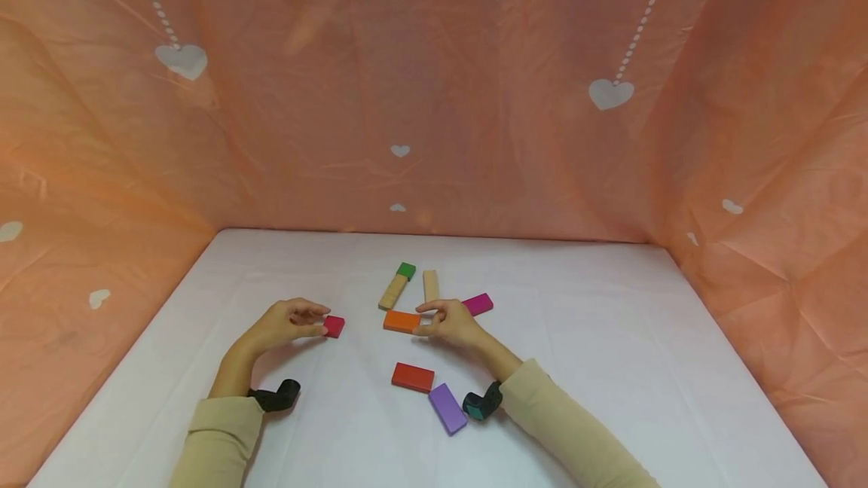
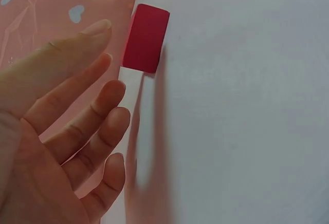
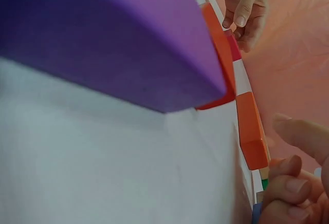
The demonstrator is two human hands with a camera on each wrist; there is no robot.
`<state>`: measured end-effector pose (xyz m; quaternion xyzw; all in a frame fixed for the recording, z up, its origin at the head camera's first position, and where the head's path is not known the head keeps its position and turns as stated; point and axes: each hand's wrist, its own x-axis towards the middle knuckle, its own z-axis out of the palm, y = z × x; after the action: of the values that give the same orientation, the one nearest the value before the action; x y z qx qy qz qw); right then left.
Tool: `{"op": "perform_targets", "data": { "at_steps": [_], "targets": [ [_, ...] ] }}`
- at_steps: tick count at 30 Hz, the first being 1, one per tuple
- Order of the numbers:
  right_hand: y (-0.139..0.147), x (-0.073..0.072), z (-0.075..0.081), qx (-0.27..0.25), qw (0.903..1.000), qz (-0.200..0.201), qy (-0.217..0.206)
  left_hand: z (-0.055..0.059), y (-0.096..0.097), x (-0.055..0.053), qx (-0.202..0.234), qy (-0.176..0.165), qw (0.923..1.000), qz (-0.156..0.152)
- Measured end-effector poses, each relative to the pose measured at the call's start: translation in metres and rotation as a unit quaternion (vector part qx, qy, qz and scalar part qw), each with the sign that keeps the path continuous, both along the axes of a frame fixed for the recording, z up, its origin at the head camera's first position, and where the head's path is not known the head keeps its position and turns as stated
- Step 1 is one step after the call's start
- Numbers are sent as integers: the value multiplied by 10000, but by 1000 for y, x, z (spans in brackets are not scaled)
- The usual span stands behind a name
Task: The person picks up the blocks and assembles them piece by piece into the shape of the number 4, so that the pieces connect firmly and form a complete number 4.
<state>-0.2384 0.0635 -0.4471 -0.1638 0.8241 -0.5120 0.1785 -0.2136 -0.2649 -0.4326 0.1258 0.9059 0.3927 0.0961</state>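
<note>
At the left of the white table my left hand (image 1: 288, 324) is beside a crimson block (image 1: 334, 326). The left wrist view shows its fingers spread and loosely bent, apart from the crimson block (image 2: 146, 39). Near the middle my right hand (image 1: 454, 322) is at the right end of an orange block (image 1: 401, 321). In the right wrist view, its thumb and fingers stand apart near the end of the orange block (image 3: 251, 131), not closed round it. Whether a fingertip touches that block is hard to tell.
Beyond the hands lie a natural wood block (image 1: 393, 292) with a green block (image 1: 406, 270) at its end, another wood block (image 1: 430, 285) and a magenta block (image 1: 478, 303). Nearer are a red block (image 1: 412, 376) and a purple block (image 1: 447, 409). A blue piece (image 3: 256, 212) shows partly.
</note>
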Motion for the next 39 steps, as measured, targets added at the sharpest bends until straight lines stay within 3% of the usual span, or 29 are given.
{"op": "perform_targets", "data": {
  "at_steps": [15, 39],
  "targets": [
    [-2, 0, -4, 42, 9999, -115, 19, -4, 2, 0, -48, -205, 9998, 29],
    [-4, 0, -6, 195, 9993, -281, -154, -7, 8, -2, -206, -212, 9994, 205]
  ]
}}
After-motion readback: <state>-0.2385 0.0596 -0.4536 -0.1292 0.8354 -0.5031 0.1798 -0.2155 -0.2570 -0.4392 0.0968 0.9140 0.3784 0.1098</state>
